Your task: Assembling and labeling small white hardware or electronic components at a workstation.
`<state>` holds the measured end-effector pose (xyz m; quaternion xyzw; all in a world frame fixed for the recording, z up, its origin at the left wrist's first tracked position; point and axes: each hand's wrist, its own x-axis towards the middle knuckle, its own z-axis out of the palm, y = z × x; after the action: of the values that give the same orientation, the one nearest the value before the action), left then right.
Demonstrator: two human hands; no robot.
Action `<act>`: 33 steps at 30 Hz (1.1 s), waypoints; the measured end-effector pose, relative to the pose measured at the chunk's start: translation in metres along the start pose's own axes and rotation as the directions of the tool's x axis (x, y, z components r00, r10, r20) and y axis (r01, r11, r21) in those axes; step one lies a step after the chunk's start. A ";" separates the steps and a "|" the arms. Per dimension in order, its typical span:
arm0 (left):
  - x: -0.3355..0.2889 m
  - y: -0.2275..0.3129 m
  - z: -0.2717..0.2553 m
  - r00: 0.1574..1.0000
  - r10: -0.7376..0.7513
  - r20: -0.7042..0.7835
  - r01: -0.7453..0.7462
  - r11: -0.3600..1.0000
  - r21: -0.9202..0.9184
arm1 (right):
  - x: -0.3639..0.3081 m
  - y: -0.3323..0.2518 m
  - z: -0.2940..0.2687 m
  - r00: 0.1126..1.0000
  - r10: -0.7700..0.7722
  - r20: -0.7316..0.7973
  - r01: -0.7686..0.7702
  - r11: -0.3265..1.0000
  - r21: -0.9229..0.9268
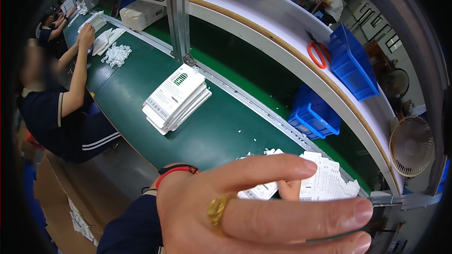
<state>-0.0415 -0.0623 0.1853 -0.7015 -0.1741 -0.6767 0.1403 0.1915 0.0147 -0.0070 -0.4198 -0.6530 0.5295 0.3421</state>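
My left hand [263,211] fills the lower middle, very near the camera, with a gold ring and a red and black bracelet. Its fingers stretch to the right and stand apart; I see nothing held in them. A fingertip-like bit of skin shows behind the upper finger, and I cannot tell whose finger it is. Beyond the fingers lies a fanned batch of white printed flat cards or cartons [325,176], partly covered by the hand. A neat stack of white flat packages [174,96] with green print sits mid-table. My right hand does not show.
A co-worker [52,99] sits at the left, hands at white packages. Small white pieces [117,55] lie heaped on the green table [202,127]. Blue bins [351,61], red-handled scissors [320,54] and a fan [411,146] are on the right. A metal post [178,23] rises behind.
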 end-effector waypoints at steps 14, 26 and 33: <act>-0.009 -0.032 0.082 0.940 -0.029 -0.339 -0.267 0.555 -0.788 | -0.002 0.009 0.005 0.999 0.051 0.001 -0.051 0.998 0.031; -0.004 -0.034 0.036 0.978 -0.172 -0.118 -0.081 0.208 -0.975 | 0.000 -0.001 0.009 1.000 -0.005 0.012 0.005 1.000 -0.005; -0.015 -0.019 0.023 0.984 -0.174 0.041 0.031 -0.061 -0.998 | -0.001 0.007 0.001 1.000 0.020 -0.010 -0.020 1.000 -0.001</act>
<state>-0.0292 -0.0361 0.1684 -0.5345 0.3257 -0.6338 -0.4543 0.1925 0.0136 -0.0139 -0.4292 -0.6474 0.5302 0.3400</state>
